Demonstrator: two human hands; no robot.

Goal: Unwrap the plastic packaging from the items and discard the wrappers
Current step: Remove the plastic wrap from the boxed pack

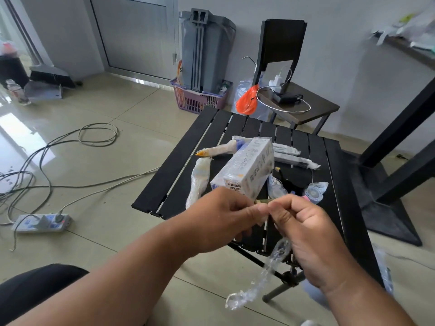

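Observation:
My left hand [219,220] and my right hand [303,234] meet above the near edge of a black slatted table [179,165]. Both pinch a small item [262,201] whose tan end shows between the fingertips; the rest is hidden. A twisted strand of clear plastic wrap [259,276] hangs down from my hands. On the table lie a white box in plastic wrap [247,168], two long wrapped items [199,182] at its left, wrapped pens [292,156] behind it and a wrapped round item [314,191] at its right.
A chair [299,107] with a charger and cable stands behind the table, an orange bag [246,102] beside it. A purple basket [200,100] and grey bin are at the wall. Cables and a power strip [42,222] lie on the floor at left. A black stand [388,208] rises at right.

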